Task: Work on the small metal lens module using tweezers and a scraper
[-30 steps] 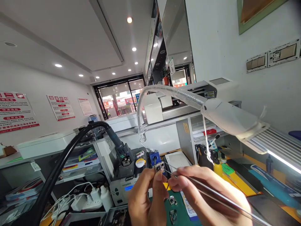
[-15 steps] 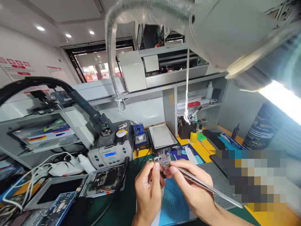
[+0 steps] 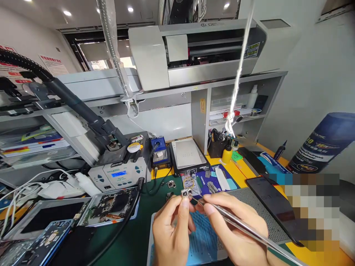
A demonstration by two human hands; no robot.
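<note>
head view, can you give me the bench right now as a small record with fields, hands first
left hand: pinches a small camera module
right hand: holds metal tweezers, tips close to the module; contact unclear
beyond hands: second module on the green mat
far left: rework station, blue display lit
right: phone, aerosol can

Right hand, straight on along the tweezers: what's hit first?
Likely the small metal part pinched in the left hand. The tweezers in the right hand point at it; whether their tips already touch it, I can't tell from this one view.
</note>
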